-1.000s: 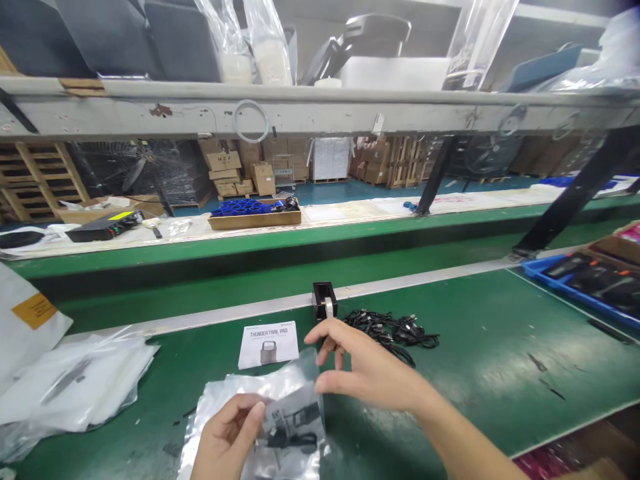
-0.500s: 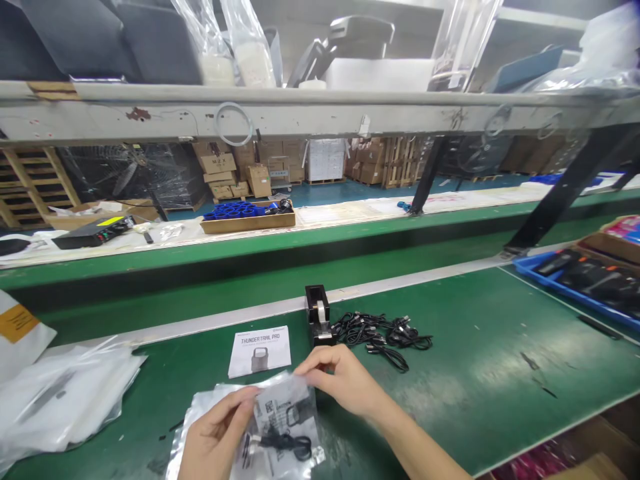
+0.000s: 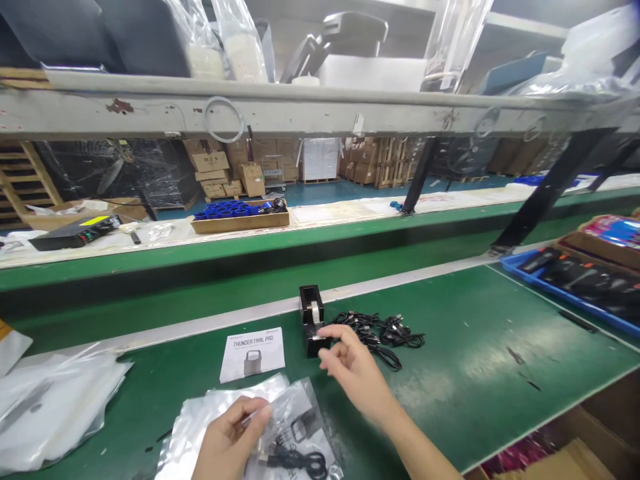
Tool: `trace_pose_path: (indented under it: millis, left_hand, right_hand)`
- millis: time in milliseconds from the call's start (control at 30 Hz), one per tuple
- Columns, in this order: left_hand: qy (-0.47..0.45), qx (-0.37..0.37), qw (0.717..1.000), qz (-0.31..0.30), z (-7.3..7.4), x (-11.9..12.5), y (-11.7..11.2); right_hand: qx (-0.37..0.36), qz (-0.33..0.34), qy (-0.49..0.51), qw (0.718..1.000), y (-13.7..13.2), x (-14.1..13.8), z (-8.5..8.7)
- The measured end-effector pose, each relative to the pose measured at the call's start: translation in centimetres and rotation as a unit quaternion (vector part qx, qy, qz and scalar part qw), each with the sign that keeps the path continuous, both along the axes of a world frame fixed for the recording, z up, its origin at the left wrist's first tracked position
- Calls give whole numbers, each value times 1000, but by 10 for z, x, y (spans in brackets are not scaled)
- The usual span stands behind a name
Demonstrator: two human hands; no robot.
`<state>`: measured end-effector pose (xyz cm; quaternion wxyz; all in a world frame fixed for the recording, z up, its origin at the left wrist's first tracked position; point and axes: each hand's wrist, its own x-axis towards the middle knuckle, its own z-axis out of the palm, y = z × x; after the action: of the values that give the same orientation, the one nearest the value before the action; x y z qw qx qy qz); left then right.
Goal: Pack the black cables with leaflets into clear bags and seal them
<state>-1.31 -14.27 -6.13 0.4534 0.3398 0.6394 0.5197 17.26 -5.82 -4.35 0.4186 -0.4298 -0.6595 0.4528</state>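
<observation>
My left hand [image 3: 230, 437] pinches a clear plastic bag [image 3: 293, 433] that holds a black cable and a printed card, low at the near edge of the green table [image 3: 475, 360]. My right hand [image 3: 353, 370] is off the bag, reaching toward the front of a black tape dispenser [image 3: 311, 317]; its fingers are apart and its fingertips are at the tape end. A booklet [image 3: 253, 353] with a product picture lies left of the dispenser. A tangle of black cables [image 3: 385, 330] lies just right of it.
Several clear plastic bags [image 3: 55, 400] are piled at the left. A blue tray [image 3: 580, 293] of dark devices stands at the right, with cardboard boxes beyond. A green conveyor [image 3: 250, 260] runs behind the table under a grey shelf.
My right hand let go of the bag's top edge and moved up to the tape dispenser. The left hand keeps hold of the bag, now lower in view.
</observation>
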Motion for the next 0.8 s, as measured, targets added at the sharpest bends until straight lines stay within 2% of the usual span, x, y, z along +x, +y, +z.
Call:
trace_pose_path:
  millis: [67, 100, 167, 267, 467, 667, 800]
  left_hand:
    - [-17, -4, 999, 27, -3, 1, -2]
    - [-33, -16, 999, 39, -5, 2, -3]
    - [-62, -36, 996, 52, -7, 4, -4]
    - [-76, -21, 995, 62, -9, 9, -5]
    - [-67, -4, 992, 104, -1, 9, -7]
    - [-52, -19, 992, 111, -6, 4, -6]
    - [-51, -22, 992, 112, -3, 6, -5]
  right_hand:
    - [-38, -91, -21, 995, 9, 2, -3]
    - [-55, -112, -39, 991, 15, 2, -4]
    - [-85, -111, -66, 988, 25, 0, -4]
    - [-127, -86, -60, 986, 35, -6, -3]
    - [-193, -71, 37, 978, 33, -18, -7]
    - [-169, -85, 107, 976, 10, -20, -15]
    - [-95, -80, 53, 991, 1, -21, -24]
